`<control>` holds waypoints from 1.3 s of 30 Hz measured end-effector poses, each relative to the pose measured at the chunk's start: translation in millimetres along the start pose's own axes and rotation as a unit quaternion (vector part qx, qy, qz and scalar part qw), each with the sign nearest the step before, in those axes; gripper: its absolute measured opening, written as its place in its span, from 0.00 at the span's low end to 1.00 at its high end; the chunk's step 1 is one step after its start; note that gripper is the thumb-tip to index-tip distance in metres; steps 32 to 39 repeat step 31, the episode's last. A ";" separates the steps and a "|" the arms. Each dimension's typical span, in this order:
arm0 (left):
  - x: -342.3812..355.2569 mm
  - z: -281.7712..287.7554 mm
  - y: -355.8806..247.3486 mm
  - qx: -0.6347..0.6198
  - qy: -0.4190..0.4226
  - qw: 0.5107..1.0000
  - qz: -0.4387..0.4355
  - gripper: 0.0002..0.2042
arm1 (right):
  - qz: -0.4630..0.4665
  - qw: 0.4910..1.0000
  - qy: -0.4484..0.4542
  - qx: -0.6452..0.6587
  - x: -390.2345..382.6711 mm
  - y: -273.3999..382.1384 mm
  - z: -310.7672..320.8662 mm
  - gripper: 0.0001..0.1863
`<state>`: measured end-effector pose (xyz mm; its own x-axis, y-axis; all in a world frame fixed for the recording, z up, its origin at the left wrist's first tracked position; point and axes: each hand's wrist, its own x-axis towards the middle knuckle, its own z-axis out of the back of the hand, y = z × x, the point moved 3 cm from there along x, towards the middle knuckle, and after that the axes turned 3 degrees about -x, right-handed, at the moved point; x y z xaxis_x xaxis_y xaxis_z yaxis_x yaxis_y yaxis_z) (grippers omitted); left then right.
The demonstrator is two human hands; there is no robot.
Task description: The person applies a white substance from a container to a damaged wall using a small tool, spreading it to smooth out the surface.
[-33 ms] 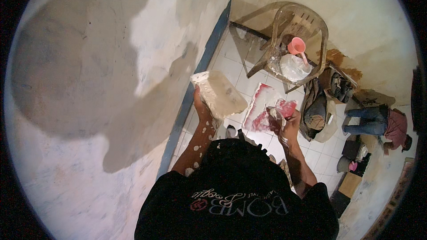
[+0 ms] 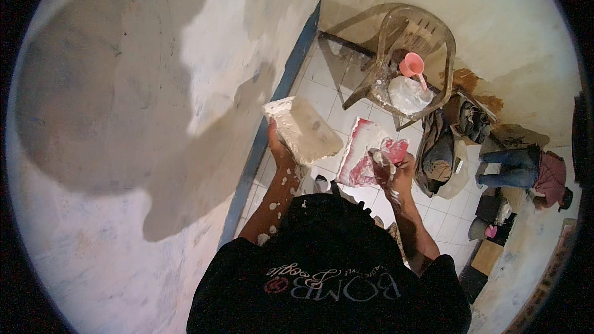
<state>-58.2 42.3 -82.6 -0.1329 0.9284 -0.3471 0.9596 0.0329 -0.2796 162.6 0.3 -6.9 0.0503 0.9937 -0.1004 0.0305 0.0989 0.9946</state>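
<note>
My left hand point(image 2: 281, 151) is closed around the side of a rectangular off-white tub point(image 2: 309, 130), tilted so that its smeared inside shows. Pale wet paste coats its rim and walls. On the right, my right hand point(image 2: 397, 176) grips a red plastering float point(image 2: 365, 164), its flat blade largely covered in white paste. A gap of floor separates the float from the tub. White splashes dot my left forearm, and paste sticks to my right fingers. My right fingers partly hide the float's handle.
The patchy plastered wall point(image 2: 204, 167) rises close on my left, with a blue skirting strip point(image 2: 303, 40). A dirty plastic chair point(image 2: 450, 46) holds a pink dipper point(image 2: 411, 64) and a plastic bag point(image 2: 408, 96). Bags point(image 2: 436, 161) lie right, and another person point(image 2: 526, 170) bends by the far wall.
The float and my right hand have shifted slightly left and toward me. The tub has moved a touch to the left; both grips are the same.
</note>
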 end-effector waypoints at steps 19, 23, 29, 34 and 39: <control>-33.1 -54.1 27.4 0.031 0.012 0.984 -0.177 0.27 | 0.080 0.980 -0.014 0.180 -0.4 -17.2 -27.8 0.17; -16.9 2.5 27.2 0.099 0.063 0.970 -0.212 0.28 | 0.047 0.975 -0.116 0.184 16.1 40.8 -19.0 0.05; -28.6 -21.2 23.8 0.098 0.079 0.986 -0.107 0.31 | 0.285 0.935 0.051 -0.203 11.8 68.4 -25.4 0.18; -26.8 -15.8 26.9 0.085 0.115 0.986 -0.085 0.33 | 0.284 0.918 0.111 -0.255 5.4 69.1 -31.6 0.23; -26.8 -15.8 26.9 0.085 0.115 0.986 -0.085 0.33 | 0.284 0.918 0.111 -0.255 5.4 69.1 -31.6 0.23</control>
